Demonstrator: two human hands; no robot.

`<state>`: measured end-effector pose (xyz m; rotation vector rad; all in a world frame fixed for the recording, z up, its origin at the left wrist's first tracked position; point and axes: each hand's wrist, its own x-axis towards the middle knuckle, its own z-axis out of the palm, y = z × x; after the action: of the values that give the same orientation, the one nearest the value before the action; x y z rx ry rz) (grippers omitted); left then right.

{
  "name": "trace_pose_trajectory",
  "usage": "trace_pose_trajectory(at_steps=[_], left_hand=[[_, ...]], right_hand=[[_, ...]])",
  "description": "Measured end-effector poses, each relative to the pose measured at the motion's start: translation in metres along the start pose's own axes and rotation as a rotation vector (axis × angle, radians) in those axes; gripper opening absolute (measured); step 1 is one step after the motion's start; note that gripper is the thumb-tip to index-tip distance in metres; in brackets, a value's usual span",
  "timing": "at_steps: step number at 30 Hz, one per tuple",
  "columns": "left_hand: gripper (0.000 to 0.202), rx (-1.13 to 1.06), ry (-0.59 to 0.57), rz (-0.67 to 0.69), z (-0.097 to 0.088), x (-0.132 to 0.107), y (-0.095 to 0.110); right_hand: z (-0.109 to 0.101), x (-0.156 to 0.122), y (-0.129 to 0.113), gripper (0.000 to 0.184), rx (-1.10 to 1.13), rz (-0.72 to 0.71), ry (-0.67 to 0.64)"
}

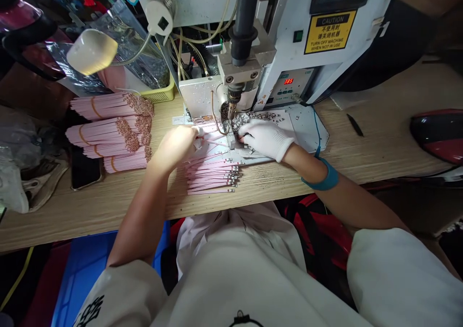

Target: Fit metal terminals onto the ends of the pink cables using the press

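Observation:
My left hand [177,146], with white coverings on its fingertips, pinches a pink wire [215,142] left of the machine's tip. The wire runs toward a small metal block [230,139] under the soldering head [233,95]. On the other side, my right hand [267,139] wears a white glove. Its fingers are drawn together close to the block, and whatever they grip is too small to make out. Loose small metal parts [249,119] lie behind that hand. Below the block, several pink wires with metal ends [213,177] are laid out side by side.
Banded bundles of pink wires [104,134] are stacked at the left, beside a phone [86,172]. A lamp [92,52] and a yellow basket [159,93] stand behind them. The machine's control box [289,86] rises at the back. A black pointed object [355,125] lies right.

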<state>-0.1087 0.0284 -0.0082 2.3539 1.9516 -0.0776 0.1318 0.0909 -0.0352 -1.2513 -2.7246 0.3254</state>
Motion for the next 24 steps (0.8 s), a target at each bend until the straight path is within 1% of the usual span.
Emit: trace_pose_trajectory(at_steps=[2,4,6,8,9,10,11,12,14,15,17,18,19,20,23,24], left_hand=[[0.031,0.012,0.009,-0.058,-0.003,-0.001,-0.005],[0.032,0.049,-0.019,-0.131,-0.003,-0.001,-0.009],[0.031,0.106,-0.032,-0.169,-0.002,-0.001,-0.01],[0.03,0.124,0.032,-0.133,-0.002,-0.002,-0.007],[0.03,0.098,0.071,-0.099,-0.002,-0.002,-0.003],[0.031,0.058,0.092,-0.069,-0.002,-0.004,0.001],[0.031,0.017,0.088,-0.051,-0.002,-0.005,0.006],[0.03,-0.015,0.06,-0.045,-0.002,-0.007,0.011],[0.028,-0.044,-0.036,-0.024,-0.002,-0.01,0.021],[0.027,-0.058,-0.09,0.013,-0.002,-0.011,0.024],[0.026,-0.131,-0.203,0.142,-0.002,-0.012,0.028],[0.026,-0.18,-0.244,0.201,-0.002,-0.012,0.028],[0.026,-0.221,-0.248,0.227,-0.001,-0.01,0.027],[0.026,-0.241,-0.203,0.214,0.0,-0.008,0.025],[0.026,-0.207,0.064,0.076,0.01,0.005,0.017],[0.026,-0.194,0.12,0.058,0.015,0.009,0.015]], right_hand=[[-0.001,0.0,-0.001,0.024,-0.083,0.001,-0.033],[0.0,0.0,-0.002,0.026,-0.144,-0.018,-0.06],[0.001,0.0,-0.002,0.027,-0.177,-0.037,-0.077],[0.001,0.001,-0.002,0.027,-0.194,-0.049,-0.09],[0.001,0.002,-0.002,0.026,-0.197,-0.056,-0.098],[0.001,0.002,-0.001,0.025,-0.197,-0.063,-0.105],[0.001,0.002,-0.001,0.024,-0.194,-0.071,-0.109],[0.0,0.003,-0.001,0.024,-0.19,-0.079,-0.111],[-0.001,0.004,0.0,0.023,-0.18,-0.093,-0.11],[-0.001,0.004,0.0,0.023,-0.174,-0.101,-0.111],[-0.002,0.006,0.0,0.022,-0.152,-0.113,-0.116],[-0.003,0.007,0.0,0.022,-0.14,-0.115,-0.118],[-0.003,0.007,-0.001,0.022,-0.128,-0.117,-0.121],[-0.004,0.008,-0.002,0.022,-0.119,-0.116,-0.126],[-0.004,0.007,-0.002,0.022,-0.06,-0.114,-0.113],[-0.005,0.006,-0.001,0.023,-0.017,-0.113,-0.09]])
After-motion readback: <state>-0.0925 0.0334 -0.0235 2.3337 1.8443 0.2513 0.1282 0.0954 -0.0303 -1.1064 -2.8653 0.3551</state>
